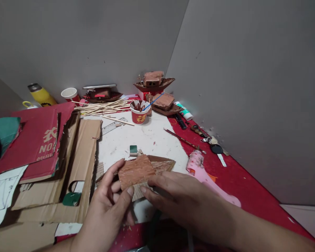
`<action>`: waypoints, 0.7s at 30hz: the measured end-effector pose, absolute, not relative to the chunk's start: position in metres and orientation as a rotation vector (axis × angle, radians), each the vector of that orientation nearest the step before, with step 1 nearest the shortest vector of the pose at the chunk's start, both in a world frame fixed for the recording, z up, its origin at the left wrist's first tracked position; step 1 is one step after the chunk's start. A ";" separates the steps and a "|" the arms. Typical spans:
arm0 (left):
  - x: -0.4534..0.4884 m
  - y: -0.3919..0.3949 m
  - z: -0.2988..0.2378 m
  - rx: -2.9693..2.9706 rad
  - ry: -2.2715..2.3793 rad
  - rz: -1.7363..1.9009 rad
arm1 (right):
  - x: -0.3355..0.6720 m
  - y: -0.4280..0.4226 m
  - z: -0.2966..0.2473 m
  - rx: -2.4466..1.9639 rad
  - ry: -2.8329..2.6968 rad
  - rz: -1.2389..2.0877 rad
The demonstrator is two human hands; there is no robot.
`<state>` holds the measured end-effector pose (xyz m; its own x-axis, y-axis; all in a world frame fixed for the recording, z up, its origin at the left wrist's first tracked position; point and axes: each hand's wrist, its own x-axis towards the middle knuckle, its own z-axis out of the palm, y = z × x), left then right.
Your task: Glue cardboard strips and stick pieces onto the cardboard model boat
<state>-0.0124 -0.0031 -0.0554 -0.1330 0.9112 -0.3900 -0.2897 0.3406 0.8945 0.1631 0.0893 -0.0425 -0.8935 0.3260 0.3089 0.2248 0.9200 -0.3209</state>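
A small cardboard model boat (161, 167) lies in front of me, its pointed end to the right. Over its middle sits a brown-painted cabin roof (136, 171) with a streaky surface. My left hand (112, 199) is closed around the roof's left side, thumb on the near edge and fingers behind it. My right hand (173, 192) bends over the roof's near right corner, with thumb and forefinger against it; its other fingers are partly hidden. Just beyond the boat lies a small green cardboard piece (133, 150).
Torn cardboard sheets (86, 157) pile up at left. A paint cup (139, 115) with a blue-handled brush, wooden sticks (102, 106) and finished boats (153, 79) stand at the back. At right lie a pencil (183, 140), a pink glue gun (207, 182) and keys (216, 148).
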 end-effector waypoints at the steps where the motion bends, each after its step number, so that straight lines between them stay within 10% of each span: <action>1: -0.012 -0.003 -0.055 0.641 1.304 1.166 | 0.163 0.089 -0.042 -0.433 -2.715 0.411; 21: -0.010 0.001 -0.054 0.653 1.353 1.155 | 0.167 0.091 -0.050 -0.387 -2.737 0.407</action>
